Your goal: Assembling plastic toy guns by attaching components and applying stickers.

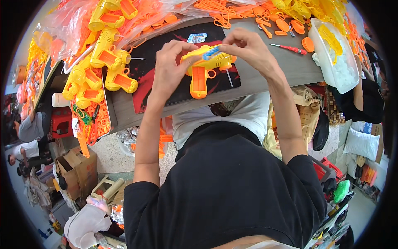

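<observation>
A grey table (300, 71) curves across my view, with a black and red mat (145, 68) lying on it in front of the person. At the left I have a heap of yellow guns (103, 47), piled partly over a tray (109, 112) of orange parts; at the right edge stands a white bin (326, 62). The gun (212, 63) being handled is up over the mat, its orange-lined grip pointing toward the person. The left hand (171, 68) grasps its left end, thumb along the body. The right hand (248, 47) has its fingertips pinched at the other end — whether on the gun or the blue sticker (211, 52) along its side, I can't tell. Smaller still, I see a red screwdriver (290, 48) near the bin, and then a label (197, 38) on the mat — just beyond the gun.
</observation>
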{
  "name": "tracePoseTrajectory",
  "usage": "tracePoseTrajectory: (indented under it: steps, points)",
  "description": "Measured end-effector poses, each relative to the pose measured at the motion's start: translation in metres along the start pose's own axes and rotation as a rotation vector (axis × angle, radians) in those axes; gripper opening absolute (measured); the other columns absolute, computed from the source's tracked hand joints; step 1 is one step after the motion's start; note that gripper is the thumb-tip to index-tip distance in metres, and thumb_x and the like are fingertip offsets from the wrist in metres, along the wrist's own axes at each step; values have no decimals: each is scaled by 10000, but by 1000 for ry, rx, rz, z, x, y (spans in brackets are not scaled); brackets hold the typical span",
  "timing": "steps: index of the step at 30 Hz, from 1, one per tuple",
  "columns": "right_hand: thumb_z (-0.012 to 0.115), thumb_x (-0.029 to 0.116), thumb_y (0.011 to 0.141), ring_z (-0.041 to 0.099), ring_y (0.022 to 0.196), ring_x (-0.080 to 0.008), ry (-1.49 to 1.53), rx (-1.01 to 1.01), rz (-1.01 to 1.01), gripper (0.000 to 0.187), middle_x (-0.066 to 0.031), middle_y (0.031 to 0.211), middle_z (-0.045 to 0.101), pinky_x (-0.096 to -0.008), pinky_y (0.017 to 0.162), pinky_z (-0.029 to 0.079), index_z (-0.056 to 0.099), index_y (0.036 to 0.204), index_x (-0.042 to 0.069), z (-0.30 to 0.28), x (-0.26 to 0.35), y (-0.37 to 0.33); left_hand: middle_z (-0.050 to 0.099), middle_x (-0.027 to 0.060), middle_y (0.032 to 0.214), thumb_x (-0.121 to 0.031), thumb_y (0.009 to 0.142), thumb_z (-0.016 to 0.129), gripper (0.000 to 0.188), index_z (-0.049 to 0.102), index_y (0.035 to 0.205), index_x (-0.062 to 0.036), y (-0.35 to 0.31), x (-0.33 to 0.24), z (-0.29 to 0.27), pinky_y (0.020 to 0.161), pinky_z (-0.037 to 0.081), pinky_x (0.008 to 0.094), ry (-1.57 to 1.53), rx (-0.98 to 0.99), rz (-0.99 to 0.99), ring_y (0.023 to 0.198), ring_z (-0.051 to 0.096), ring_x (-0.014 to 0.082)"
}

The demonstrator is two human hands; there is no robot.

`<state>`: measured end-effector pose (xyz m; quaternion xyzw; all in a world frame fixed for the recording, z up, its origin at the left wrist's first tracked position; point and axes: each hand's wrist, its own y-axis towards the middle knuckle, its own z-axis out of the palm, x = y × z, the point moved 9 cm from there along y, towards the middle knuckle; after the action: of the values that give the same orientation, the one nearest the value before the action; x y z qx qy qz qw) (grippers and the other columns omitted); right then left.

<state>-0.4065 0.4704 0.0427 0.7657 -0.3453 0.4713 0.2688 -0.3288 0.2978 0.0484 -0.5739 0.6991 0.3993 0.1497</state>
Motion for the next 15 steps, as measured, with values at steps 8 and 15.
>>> tracePoseTrajectory:
  steps: [8, 15]
  points:
    - [771, 267, 791, 494, 976, -120, 47, -297, 142, 234, -15, 1110, 535, -295, 862, 372, 649, 786, 68, -31, -53, -25, 661, -1, 986, -240, 778, 781, 261, 752, 1009, -123, -13, -6, 6, 819, 382, 331, 293, -30, 118, 930, 575, 171]
    - [772, 295, 773, 350, 1334, -278, -107, -231, 56, 235, -97, 1371, 481, -420, 1082, 301, 665, 780, 86, 4, -43, -8, 652, -23, 1005, -215, 769, 790, 240, 775, 999, -146, -21, 10, 9, 860, 379, 337, 78, -117, 83, 949, 558, 163]
